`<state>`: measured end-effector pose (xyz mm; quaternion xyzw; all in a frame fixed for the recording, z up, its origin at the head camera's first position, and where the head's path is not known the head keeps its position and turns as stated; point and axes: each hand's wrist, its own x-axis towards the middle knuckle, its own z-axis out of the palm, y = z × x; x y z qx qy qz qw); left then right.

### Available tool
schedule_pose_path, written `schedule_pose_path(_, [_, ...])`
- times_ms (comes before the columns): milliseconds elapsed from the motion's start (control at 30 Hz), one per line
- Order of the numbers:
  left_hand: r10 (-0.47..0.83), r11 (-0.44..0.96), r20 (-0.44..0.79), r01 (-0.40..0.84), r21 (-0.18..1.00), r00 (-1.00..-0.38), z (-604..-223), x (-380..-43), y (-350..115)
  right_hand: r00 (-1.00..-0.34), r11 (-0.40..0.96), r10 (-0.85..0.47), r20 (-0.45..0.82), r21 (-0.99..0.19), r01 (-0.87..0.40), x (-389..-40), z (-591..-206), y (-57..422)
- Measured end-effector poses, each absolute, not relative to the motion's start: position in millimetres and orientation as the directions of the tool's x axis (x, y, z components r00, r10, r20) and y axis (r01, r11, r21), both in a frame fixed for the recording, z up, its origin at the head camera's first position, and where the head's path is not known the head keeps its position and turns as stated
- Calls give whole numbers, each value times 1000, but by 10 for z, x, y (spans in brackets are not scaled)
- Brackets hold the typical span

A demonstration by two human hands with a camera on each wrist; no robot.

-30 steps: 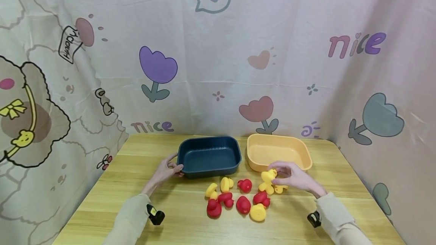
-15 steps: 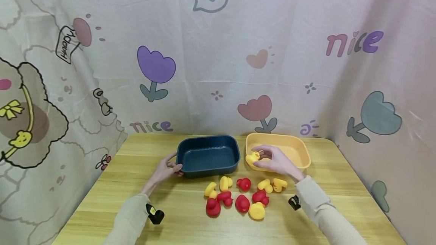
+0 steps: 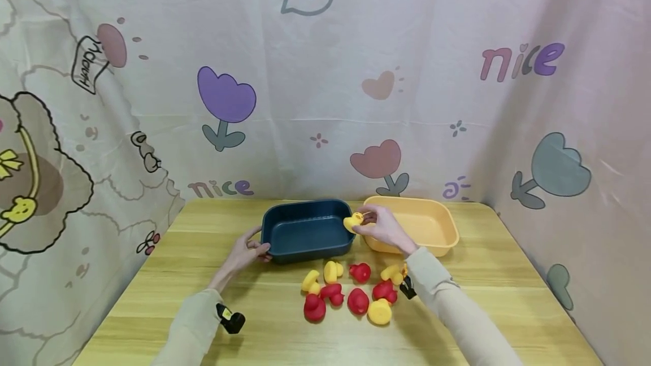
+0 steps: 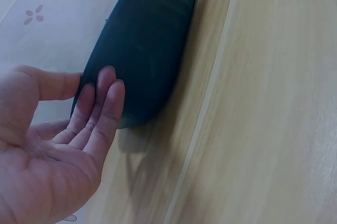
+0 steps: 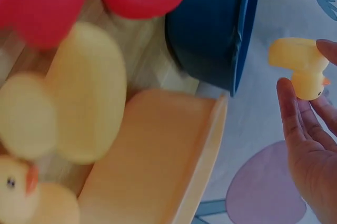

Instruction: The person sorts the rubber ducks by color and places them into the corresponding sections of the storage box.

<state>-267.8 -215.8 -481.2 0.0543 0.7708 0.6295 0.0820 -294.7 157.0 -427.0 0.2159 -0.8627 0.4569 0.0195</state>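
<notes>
My right hand (image 3: 385,226) pinches a yellow rubber duck (image 3: 352,221) between thumb and fingers, above the right rim of a dark blue plastic container (image 3: 307,255). In the right wrist view the duck (image 5: 301,58) appears upside down, with its orange beak showing. At the container's left end, my left hand (image 3: 246,253) holds the wall, with thumb and fingers set around the corner. The left wrist view shows those fingers (image 4: 108,111) against the dark blue wall. Nothing lies inside this container.
A light orange container (image 3: 429,222) stands just right of the blue one. In front of both lie several red rubber ducks (image 3: 358,301) and yellow rubber ducks (image 3: 380,312) on the wooden table (image 3: 203,332). A printed cloth (image 3: 305,89) hangs behind.
The right hand has lifted the yellow duck off the table and carried it left, over the orange container's edge, to the blue container's right rim. The left hand stays at its place.
</notes>
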Motion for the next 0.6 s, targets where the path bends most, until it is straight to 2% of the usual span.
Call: schedule_pose_path(600, [173,166,-27,3,986,-985,-4838,-2676,-2147,-904,526,-392,172,-764,-374,-3213,-4307,796])
